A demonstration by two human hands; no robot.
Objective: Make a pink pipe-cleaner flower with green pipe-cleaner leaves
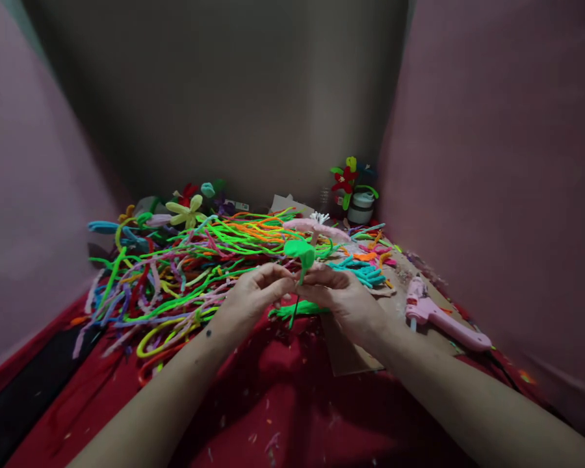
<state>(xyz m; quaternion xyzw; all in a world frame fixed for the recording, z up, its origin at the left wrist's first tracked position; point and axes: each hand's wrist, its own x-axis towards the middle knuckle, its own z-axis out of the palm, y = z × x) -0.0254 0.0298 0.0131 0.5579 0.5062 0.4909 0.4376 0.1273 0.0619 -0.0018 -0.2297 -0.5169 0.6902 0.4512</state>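
Observation:
A pipe-cleaner flower, with pink petals [316, 226] spread wide and a white tuft [320, 218] on top, rises between my hands. Just in front of the petals sits a green leaf [299, 252], and a thin green stem [295, 313] hangs below my fingers. My left hand [260, 289] is closed, its thumb and fingertips pinched at the stem. From the other side my right hand [346, 299] pinches the same stem, its fingers curled and partly hiding it. A bundle of green pipe cleaners [309, 310] lies on the table behind and below the hands.
Loose coloured pipe cleaners [214, 250] cover the left and middle of the red cloth [273, 396]. A pink glue gun [443, 318] lies on cardboard [355, 357] at right. Turquoise pieces [365, 270], a yellow flower [188, 211] and a lidded container [361, 208] stand farther back.

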